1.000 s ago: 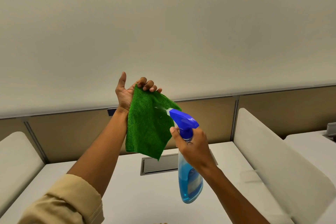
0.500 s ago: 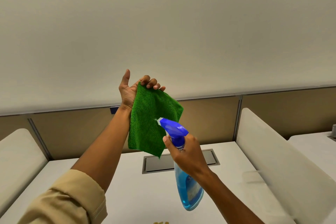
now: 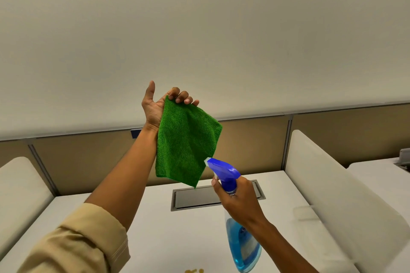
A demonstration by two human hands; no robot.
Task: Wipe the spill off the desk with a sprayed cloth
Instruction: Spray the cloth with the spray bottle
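Note:
My left hand (image 3: 155,108) is raised above the desk and holds a green cloth (image 3: 185,144) by its top edge, so the cloth hangs down open. My right hand (image 3: 238,201) grips the neck of a spray bottle (image 3: 243,248) with blue liquid. Its blue nozzle (image 3: 219,167) points at the lower right part of the cloth, almost touching it. A small yellowish spill (image 3: 194,270) shows on the white desk (image 3: 159,235) at the bottom edge of the view, mostly cut off.
A grey cable hatch (image 3: 195,198) is set into the desk behind the hands. White rounded dividers stand at the left (image 3: 20,186) and right (image 3: 337,195). A tan partition (image 3: 84,157) and a wall with dark lettering lie beyond. Another desk (image 3: 386,182) is at far right.
The spray bottle has dropped lower, so its nozzle went from the cloth's upper middle to its lower right edge. My left hand keeps the cloth up in much the same place.

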